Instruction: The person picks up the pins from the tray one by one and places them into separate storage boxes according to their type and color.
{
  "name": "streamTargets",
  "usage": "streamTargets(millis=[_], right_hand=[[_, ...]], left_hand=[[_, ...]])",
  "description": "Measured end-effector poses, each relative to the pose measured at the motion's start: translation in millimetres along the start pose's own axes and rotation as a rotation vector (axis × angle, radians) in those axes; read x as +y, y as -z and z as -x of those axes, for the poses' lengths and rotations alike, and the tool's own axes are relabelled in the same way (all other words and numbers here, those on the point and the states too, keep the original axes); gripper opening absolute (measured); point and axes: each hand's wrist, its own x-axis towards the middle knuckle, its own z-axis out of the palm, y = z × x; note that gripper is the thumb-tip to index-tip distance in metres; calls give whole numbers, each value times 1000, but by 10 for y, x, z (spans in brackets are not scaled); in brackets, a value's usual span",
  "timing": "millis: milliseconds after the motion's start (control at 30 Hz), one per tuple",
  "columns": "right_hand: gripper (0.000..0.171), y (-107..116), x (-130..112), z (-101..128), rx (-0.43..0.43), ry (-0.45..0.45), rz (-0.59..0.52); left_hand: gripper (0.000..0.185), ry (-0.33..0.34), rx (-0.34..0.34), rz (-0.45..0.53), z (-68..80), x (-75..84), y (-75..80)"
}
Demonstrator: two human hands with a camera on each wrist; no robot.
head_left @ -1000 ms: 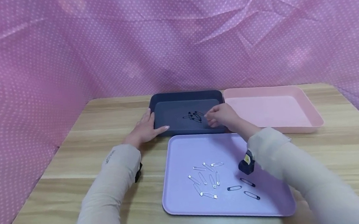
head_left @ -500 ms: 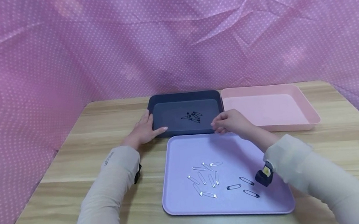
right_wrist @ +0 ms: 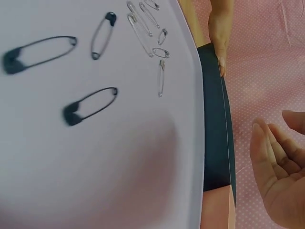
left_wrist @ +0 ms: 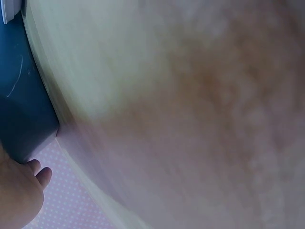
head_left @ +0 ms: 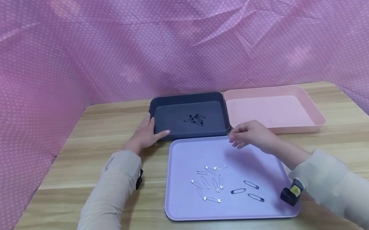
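My left hand (head_left: 144,135) rests on the left rim of the dark tray (head_left: 162,130), its thumb along the front edge. Inside that tray lies a small heap of black safety pins (head_left: 197,119). Over the far right part of the lilac tray (head_left: 188,152) hovers my right hand (head_left: 254,134), fingers loosely bent. In the right wrist view nothing shows between the right thumb and fingers (right_wrist: 281,162). Several silver safety pins (head_left: 215,185) are spread on the lilac tray, left of three black safety pins (head_left: 256,197).
A pink tray (head_left: 317,116) stands right beside the dark one, at the back of the wooden table (head_left: 75,171). The lilac tray lies in front of both. A pink dotted cloth (head_left: 177,48) hangs behind the table.
My right hand has drawn back from above the dark tray, toward me and to the right, over the lilac tray. My left hand stays on the dark tray's rim.
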Motion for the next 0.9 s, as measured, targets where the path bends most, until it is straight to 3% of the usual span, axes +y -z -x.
streamTargets(millis=[367,633,900], right_hand=[[25,19,208,302,-46,-35,68],[22,-7,360,463,-138,-27,141],[18,-30,419,559,-121,-47,266]], left_hand=[[98,-18,4,-40,-19,-18,-7],[97,-15,7,-53,-3,4,-9],[99,-5,11,-54,1,9,8]])
